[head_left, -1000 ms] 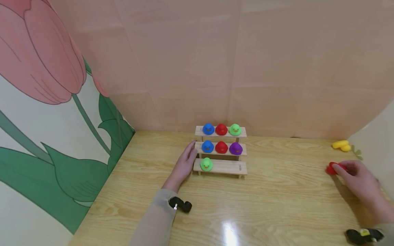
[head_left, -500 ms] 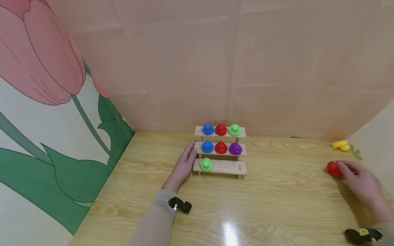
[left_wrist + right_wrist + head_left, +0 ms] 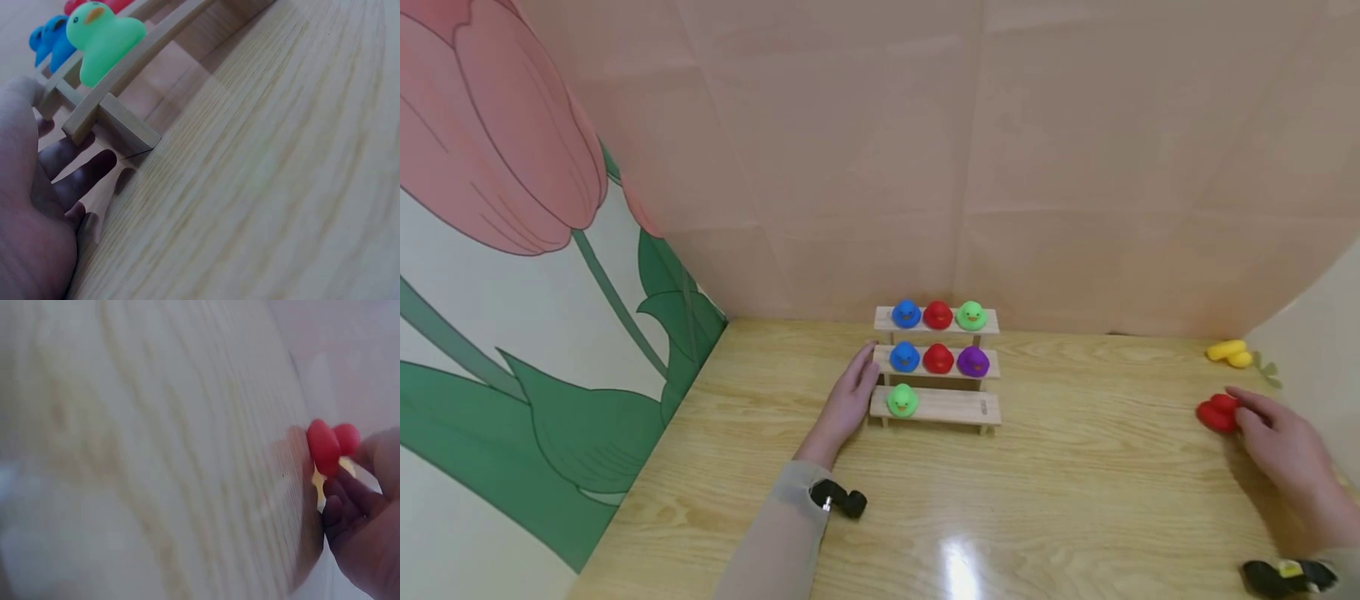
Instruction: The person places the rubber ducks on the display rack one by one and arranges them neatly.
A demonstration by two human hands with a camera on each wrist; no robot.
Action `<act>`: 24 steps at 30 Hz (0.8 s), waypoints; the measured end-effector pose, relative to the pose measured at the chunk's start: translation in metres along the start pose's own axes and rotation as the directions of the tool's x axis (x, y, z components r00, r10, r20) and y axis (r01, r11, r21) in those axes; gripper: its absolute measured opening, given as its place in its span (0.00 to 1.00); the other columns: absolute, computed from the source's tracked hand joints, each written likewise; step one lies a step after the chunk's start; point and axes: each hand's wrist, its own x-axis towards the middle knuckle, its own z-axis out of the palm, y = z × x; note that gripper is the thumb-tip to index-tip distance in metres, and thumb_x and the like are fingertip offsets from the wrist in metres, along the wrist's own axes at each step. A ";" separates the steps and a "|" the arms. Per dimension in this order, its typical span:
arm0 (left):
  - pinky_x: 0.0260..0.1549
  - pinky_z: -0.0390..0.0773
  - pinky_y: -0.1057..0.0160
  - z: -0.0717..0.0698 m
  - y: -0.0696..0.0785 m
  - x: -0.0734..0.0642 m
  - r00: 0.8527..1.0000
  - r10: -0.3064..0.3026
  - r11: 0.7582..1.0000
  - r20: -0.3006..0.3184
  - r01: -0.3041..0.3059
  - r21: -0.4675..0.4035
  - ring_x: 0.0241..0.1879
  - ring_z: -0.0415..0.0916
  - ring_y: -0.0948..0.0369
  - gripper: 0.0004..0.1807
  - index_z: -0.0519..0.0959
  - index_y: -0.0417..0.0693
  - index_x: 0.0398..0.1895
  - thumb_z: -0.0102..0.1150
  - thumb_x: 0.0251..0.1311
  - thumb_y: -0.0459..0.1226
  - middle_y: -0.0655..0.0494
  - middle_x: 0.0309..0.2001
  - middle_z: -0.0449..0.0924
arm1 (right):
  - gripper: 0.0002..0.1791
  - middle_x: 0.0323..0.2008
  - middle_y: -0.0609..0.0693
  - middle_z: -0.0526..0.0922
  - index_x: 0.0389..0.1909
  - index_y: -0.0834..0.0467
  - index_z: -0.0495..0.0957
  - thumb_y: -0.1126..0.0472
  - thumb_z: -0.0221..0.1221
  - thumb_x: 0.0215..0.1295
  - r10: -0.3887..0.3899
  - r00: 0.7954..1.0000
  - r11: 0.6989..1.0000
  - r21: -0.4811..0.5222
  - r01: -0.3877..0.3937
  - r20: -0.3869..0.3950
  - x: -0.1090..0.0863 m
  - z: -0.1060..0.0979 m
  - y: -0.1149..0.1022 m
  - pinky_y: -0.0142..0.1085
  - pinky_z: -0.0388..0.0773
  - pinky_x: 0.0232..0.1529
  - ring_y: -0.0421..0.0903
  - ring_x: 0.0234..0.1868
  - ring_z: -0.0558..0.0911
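A three-tier wooden stand (image 3: 951, 406) holds rubber ducks. Its top shelf carries a blue, a red and a green duck; the middle one a blue, a red and a purple duck (image 3: 973, 362). On the bottom shelf a green duck (image 3: 103, 44) sits at the left end. My left hand (image 3: 848, 400) rests against the stand's left end, fingers loosely extended beside the shelf ends in the left wrist view. Far right, my right hand (image 3: 1288, 446) pinches a loose red duck (image 3: 325, 447) by its head, low at the table, its body upright.
Yellow ducks (image 3: 1230, 354) lie near the back right corner, beyond my right hand. A pinkish cloth backdrop (image 3: 1075, 167) hangs along the table's rear edge. The wall with a tulip picture (image 3: 497, 133) bounds the left, and a pale wall (image 3: 1330, 333) the right.
The red duck at my right hand has turned from lying tipped over to upright, the fingers shifting on it. My left hand and the ducks on the stand stay put.
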 end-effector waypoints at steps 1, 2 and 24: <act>0.82 0.58 0.44 0.000 0.000 0.000 1.000 0.001 1.000 0.001 -0.001 -0.001 0.84 0.57 0.49 0.35 0.58 0.72 0.90 0.41 0.86 0.64 0.53 0.86 0.59 | 0.32 0.75 0.84 0.63 0.83 0.67 0.61 0.50 0.43 0.91 -0.001 1.000 1.000 0.008 0.001 0.011 0.000 0.000 0.000 0.61 0.48 0.84 0.82 0.74 0.61; 0.82 0.58 0.44 0.000 0.000 0.000 1.000 0.004 1.000 0.001 -0.004 -0.003 0.84 0.57 0.50 0.35 0.58 0.72 0.90 0.41 0.86 0.64 0.53 0.86 0.60 | 0.33 0.75 0.83 0.62 0.84 0.66 0.60 0.48 0.42 0.92 -0.003 1.000 1.000 0.014 0.002 0.023 0.001 0.000 0.000 0.64 0.47 0.84 0.82 0.76 0.60; 0.82 0.60 0.45 -0.001 0.001 0.000 1.000 0.021 1.000 0.009 -0.021 -0.012 0.84 0.57 0.50 0.36 0.58 0.67 0.91 0.43 0.87 0.62 0.53 0.87 0.59 | 0.27 0.47 0.16 0.76 0.70 0.70 0.78 0.56 0.68 0.80 -0.238 0.970 0.967 0.111 0.231 0.054 0.009 0.011 -0.011 0.15 0.68 0.38 0.14 0.43 0.74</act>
